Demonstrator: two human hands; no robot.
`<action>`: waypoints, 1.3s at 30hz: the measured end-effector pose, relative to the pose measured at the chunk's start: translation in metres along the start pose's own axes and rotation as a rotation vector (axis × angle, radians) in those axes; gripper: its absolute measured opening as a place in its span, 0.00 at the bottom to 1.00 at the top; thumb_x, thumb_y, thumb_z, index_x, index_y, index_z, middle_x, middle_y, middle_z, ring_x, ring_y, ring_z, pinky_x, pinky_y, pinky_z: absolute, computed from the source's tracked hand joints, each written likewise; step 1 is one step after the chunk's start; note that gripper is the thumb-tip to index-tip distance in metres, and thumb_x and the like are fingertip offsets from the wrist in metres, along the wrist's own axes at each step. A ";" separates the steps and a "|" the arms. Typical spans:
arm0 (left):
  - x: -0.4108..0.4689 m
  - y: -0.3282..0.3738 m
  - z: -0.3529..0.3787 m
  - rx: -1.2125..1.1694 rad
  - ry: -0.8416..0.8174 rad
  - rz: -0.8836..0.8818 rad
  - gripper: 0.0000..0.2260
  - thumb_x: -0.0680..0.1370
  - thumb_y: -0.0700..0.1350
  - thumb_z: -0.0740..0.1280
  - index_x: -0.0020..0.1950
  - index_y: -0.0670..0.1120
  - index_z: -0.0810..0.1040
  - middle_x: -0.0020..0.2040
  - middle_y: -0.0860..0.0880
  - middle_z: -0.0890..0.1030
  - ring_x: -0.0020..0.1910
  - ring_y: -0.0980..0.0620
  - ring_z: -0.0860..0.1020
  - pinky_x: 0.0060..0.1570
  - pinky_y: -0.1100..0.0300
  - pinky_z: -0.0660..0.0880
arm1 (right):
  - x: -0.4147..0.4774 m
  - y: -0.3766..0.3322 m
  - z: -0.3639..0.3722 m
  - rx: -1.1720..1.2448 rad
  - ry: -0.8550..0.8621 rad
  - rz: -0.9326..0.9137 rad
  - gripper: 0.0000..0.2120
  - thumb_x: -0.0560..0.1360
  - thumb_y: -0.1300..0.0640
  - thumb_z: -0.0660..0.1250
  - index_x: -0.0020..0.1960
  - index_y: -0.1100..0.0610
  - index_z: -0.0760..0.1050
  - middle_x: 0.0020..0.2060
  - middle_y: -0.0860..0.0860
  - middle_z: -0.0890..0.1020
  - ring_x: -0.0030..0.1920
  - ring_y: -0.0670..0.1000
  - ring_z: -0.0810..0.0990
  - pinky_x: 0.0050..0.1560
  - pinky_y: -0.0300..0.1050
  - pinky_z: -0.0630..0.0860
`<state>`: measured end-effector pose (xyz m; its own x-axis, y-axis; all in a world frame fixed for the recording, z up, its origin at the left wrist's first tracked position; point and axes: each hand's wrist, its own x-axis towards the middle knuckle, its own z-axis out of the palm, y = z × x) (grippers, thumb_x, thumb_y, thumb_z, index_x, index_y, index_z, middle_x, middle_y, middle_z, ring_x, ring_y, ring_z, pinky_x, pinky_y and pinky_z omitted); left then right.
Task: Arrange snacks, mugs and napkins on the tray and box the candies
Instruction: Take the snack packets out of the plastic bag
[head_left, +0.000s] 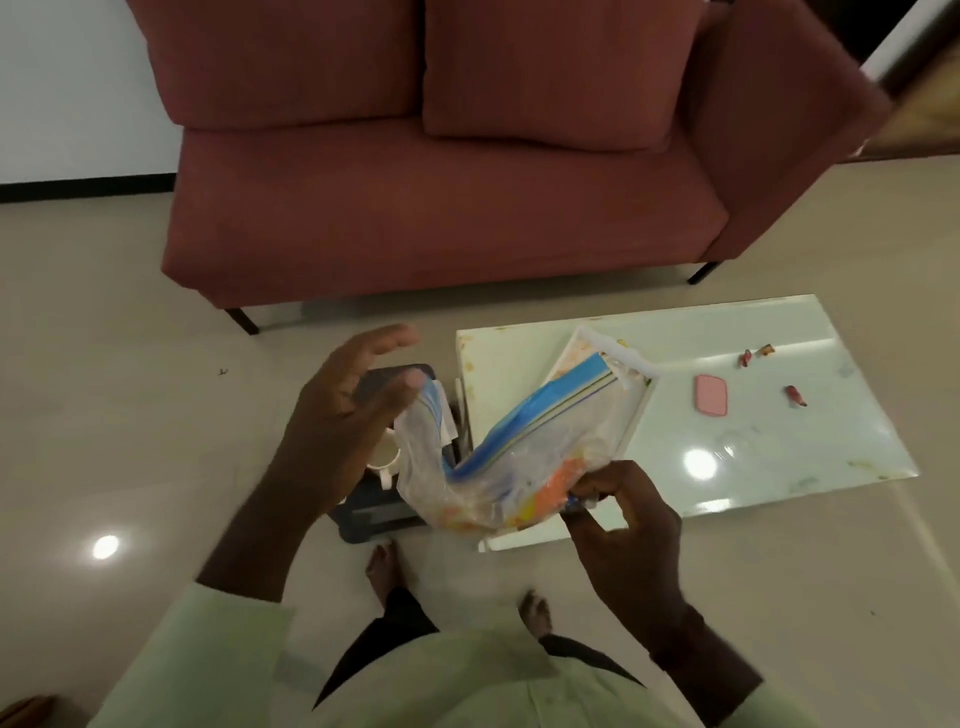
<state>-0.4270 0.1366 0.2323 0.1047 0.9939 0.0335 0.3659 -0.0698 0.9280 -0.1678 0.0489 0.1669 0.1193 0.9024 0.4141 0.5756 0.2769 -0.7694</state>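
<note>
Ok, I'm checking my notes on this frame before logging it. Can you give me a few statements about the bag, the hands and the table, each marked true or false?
1. The right hand pinches the clear zip bag. True.
2. The left hand is closed in a fist. False: its fingers are spread open beside the bag.
3. A pink lid lies on the white table. True.
4. No candies are on the table. False: a few wrapped candies lie past the lid.
5. The sofa is blue. False: it is dark red.
</note>
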 end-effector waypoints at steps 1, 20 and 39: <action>0.003 0.011 0.010 0.127 -0.112 0.041 0.23 0.75 0.61 0.65 0.69 0.57 0.72 0.65 0.67 0.73 0.62 0.73 0.71 0.54 0.80 0.66 | -0.005 0.004 -0.014 -0.007 -0.001 -0.015 0.17 0.65 0.68 0.75 0.43 0.49 0.74 0.38 0.42 0.78 0.40 0.43 0.77 0.42 0.33 0.73; 0.004 0.055 0.155 -0.036 -0.667 -0.209 0.01 0.79 0.45 0.68 0.49 0.49 0.77 0.43 0.47 0.86 0.42 0.51 0.85 0.43 0.58 0.79 | -0.036 0.087 -0.105 -0.207 -0.050 0.242 0.16 0.69 0.66 0.77 0.48 0.49 0.78 0.46 0.41 0.81 0.46 0.45 0.80 0.45 0.47 0.79; 0.018 0.050 0.189 -0.615 -0.008 -0.743 0.10 0.70 0.48 0.75 0.47 0.45 0.85 0.47 0.44 0.86 0.46 0.45 0.85 0.36 0.57 0.80 | 0.060 0.006 -0.051 0.137 -0.183 0.601 0.15 0.68 0.46 0.78 0.50 0.49 0.79 0.41 0.42 0.83 0.41 0.41 0.82 0.39 0.30 0.78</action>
<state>-0.2318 0.1353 0.2091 0.0486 0.7658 -0.6413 -0.2067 0.6359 0.7436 -0.1162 0.0880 0.2124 0.2418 0.9517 -0.1892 0.3415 -0.2660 -0.9015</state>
